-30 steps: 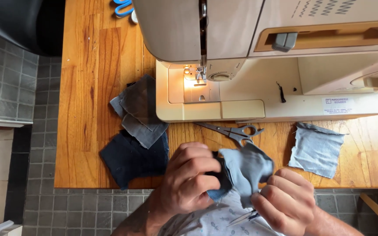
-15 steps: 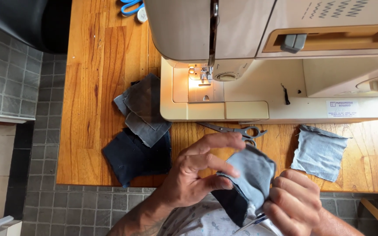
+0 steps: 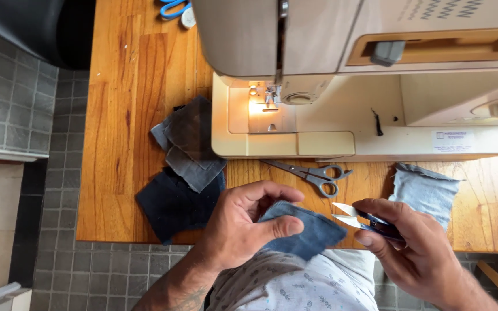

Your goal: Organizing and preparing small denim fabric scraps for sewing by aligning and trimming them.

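Observation:
My left hand point(image 3: 243, 227) pinches a folded blue denim piece point(image 3: 309, 233) between thumb and fingers, just in front of the wooden table's near edge. My right hand point(image 3: 413, 245) holds small thread snips point(image 3: 359, 217), their open silver blades pointing left at the right edge of the denim. Both hands hover over my lap. Behind them, the beige sewing machine point(image 3: 376, 86) stands on the wooden table point(image 3: 128, 115) with its needle light on.
Grey metal scissors point(image 3: 312, 171) lie in front of the machine. A stack of dark denim patches point(image 3: 183, 167) sits at the machine's left, a light blue denim piece point(image 3: 425, 190) at the right. Blue-handled scissors point(image 3: 174, 8) lie at the far edge. Grey tiled floor lies on the left.
The denim piece was bunched between both hands; now my left hand alone holds it flat, and my right hand has moved right and holds the snips at its edge.

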